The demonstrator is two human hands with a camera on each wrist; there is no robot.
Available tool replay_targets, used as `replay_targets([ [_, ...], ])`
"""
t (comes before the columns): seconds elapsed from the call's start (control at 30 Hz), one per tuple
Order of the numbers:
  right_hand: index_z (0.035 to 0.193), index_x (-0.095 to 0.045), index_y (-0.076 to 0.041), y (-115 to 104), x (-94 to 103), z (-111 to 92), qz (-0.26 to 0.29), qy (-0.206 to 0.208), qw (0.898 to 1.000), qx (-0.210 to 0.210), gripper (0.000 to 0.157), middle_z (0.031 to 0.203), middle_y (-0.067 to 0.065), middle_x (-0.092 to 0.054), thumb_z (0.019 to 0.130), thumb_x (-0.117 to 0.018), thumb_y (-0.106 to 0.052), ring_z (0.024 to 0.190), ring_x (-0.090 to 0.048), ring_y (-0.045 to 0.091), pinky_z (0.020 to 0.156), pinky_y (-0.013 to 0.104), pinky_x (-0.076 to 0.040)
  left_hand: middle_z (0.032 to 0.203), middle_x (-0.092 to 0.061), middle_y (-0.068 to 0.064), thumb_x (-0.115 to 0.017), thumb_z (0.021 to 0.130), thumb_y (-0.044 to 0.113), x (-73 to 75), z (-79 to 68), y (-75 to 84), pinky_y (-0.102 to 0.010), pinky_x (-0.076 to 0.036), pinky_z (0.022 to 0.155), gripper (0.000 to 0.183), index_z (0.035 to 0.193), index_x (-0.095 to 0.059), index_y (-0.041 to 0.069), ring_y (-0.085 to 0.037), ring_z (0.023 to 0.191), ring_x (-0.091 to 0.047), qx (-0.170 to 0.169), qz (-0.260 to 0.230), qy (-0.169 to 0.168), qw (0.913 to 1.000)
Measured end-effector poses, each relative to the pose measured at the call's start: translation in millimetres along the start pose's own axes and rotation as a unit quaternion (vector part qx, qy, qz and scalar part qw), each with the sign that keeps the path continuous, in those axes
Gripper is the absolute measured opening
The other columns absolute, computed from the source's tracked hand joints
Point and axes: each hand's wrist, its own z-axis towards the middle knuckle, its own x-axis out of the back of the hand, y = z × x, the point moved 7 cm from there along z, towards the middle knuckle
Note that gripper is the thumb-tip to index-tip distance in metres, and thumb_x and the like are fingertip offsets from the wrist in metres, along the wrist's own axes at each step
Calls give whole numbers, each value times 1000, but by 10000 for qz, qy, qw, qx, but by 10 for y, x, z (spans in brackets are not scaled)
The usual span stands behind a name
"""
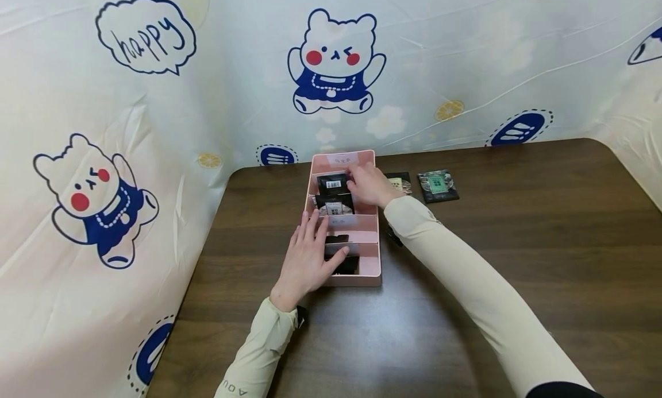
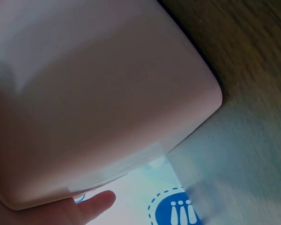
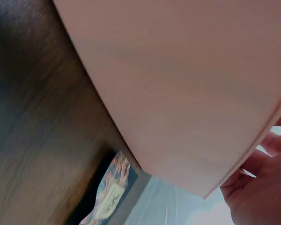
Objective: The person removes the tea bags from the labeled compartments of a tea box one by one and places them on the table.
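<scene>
A pink divided box [image 1: 369, 266] stands on the table, with black sachets in several compartments. My right hand [image 1: 369, 182] reaches over its right wall near the back. There, thumb and index finger pinch the right edge of a black sachet with a white barcode label [image 1: 333, 184]. Just in front stands another black sachet with a pale label [image 1: 333, 208]. My left hand [image 1: 305, 257] lies over the box's left rim, fingers straight and spread, thumb above the front compartments. In the right wrist view, the box's outer wall [image 3: 178, 93] hides the fingertips.
Two flat sachets lie to the right of the box: one with a cream label [image 1: 397, 183], partly behind the right hand, and one with a green label [image 1: 438, 184]. The brown wooden table [image 1: 517, 243] meets a printed cloth [image 1: 439, 53] at the back and left.
</scene>
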Motion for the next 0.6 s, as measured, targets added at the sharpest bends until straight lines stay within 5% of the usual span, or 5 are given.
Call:
replay_targets([
  [0.23,126,-57,-5,-30,-90,27,85,-135,9999,7,31,120,13,-65,97,-50,-16,112,-57,31,102,46,-42,161,-19,-12,-38,91,69,-15,3,6,-57,-23,116,83,151,-32,13,-31,151,-7,11,-4,-36,10000],
  [0.6,119,-64,-5,-59,-57,26,577,146,9982,22,28,118,12,-67,97,-50,-14,109,-59,27,99,41,-45,161,-19,-12,-38,91,69,-6,1,1,-56,-22,117,82,151,-33,13,-31,151,-7,30,28,-27,10000],
])
